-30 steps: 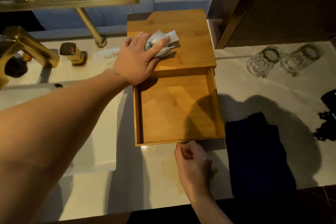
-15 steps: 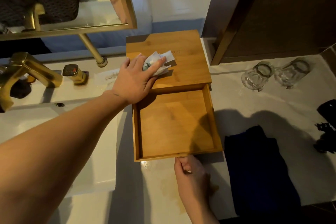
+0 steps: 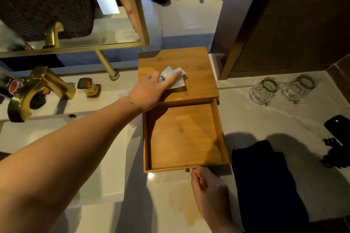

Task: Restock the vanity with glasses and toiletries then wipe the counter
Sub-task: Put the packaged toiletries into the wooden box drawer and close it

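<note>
The wooden box (image 3: 197, 81) is parked right of the faucet (image 3: 37, 89), its drawer (image 3: 184, 136) pulled out front; two glasses (image 3: 264, 91) sit further right, folded cloth (image 3: 265, 181) in front of them.

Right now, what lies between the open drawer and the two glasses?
Head view: only bare counter separates the drawer from the two glasses. The dark cloth lies nearer, off that stretch.

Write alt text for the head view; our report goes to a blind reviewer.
A left hand presses white toiletry packets onto a bamboo box whose drawer stands open and empty, the right hand near its knob. Two glasses and a dark cloth lie on the counter.
</note>
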The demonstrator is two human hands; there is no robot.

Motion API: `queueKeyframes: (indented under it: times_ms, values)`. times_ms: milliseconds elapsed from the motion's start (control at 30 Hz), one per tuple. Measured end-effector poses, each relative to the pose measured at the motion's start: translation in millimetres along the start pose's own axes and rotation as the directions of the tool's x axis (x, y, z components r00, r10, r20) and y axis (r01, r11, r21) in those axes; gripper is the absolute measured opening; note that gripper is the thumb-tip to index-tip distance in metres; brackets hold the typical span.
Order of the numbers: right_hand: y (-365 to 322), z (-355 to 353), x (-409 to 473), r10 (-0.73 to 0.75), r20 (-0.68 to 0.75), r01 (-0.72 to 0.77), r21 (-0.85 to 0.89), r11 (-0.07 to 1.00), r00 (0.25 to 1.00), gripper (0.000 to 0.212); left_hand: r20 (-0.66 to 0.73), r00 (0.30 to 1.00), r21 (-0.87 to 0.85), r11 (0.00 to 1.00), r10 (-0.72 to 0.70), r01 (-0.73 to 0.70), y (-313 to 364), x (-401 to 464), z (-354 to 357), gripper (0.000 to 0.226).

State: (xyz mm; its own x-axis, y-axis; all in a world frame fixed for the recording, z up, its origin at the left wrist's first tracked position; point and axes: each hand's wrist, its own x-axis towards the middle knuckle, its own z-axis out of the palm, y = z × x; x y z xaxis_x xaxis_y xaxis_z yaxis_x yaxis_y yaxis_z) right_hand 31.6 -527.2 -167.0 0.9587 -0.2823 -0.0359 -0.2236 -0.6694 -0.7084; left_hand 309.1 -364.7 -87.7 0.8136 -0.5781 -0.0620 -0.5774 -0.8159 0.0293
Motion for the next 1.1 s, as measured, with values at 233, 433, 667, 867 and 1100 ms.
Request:
queueKeyframes:
  times_ms: [233, 433, 667, 867, 1100]
  values:
    - [-22, -40, 25, -0.021, -0.158, 0.057, 0.226, 0.973, 0.987, 0.018, -0.029, 0.955, -0.741, 0.647, -0.295, 0.177, 29, -32, -37, 0.091]
    - [-80, -76, 68, 0.122, 0.302, -0.265, 0.492, 0.829, 0.945, 0.007, 0.284, 0.886, -0.959, -0.13, -0.367, 0.253, 76, -101, -43, 0.088]
    - [-116, -75, 82, 0.117, 0.519, -0.4, 0.475, 0.784, 0.847, 0.03, 0.291, 0.897, -0.954, -0.173, -0.332, 0.245, 114, -144, -26, 0.104]
    - [-120, -78, 87, 0.12, 0.498, -0.341, 0.381, 0.86, 0.859, 0.083, 0.278, 0.926, -0.895, 0.282, -0.255, 0.346, 118, -163, -32, 0.102]
    - [-126, -83, 88, 0.058, 0.501, -0.307, 0.43, 0.849, 0.863, 0.045, 0.23, 0.929, -0.635, 0.678, -0.291, 0.37, 121, -164, -45, 0.117]
